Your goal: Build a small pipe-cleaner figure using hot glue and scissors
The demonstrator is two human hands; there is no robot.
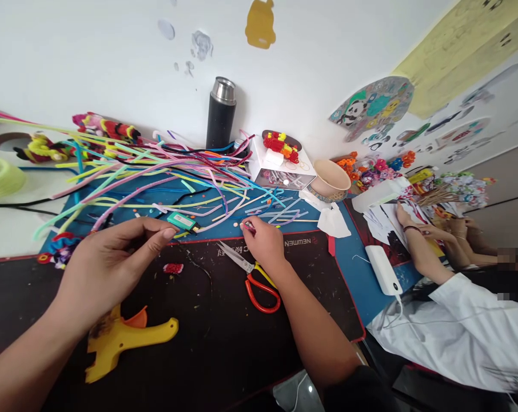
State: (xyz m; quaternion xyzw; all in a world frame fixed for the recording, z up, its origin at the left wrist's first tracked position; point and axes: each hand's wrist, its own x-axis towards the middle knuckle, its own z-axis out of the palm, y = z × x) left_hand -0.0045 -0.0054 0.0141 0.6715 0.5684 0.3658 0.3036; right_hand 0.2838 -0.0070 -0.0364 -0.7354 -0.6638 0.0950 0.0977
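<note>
Yellow glue gun [132,336], seven o'clock on the bench [216,355]; scissors [252,276], six; left hand [122,252], eight, grip pinched closed, contents unclear; right hand [263,246], six, grip pinching a small dark piece [250,227]; pipe cleaners [168,178], ten; flask [220,117], eleven.

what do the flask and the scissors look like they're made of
The flask looks like metal: matte black body, perhaps painted, with a shiny silvery top that catches the light. The scissors seem to have bare steel blades, greyish and reflective, and glossy red and yellow handles, probably plastic or plastic-coated.
</note>
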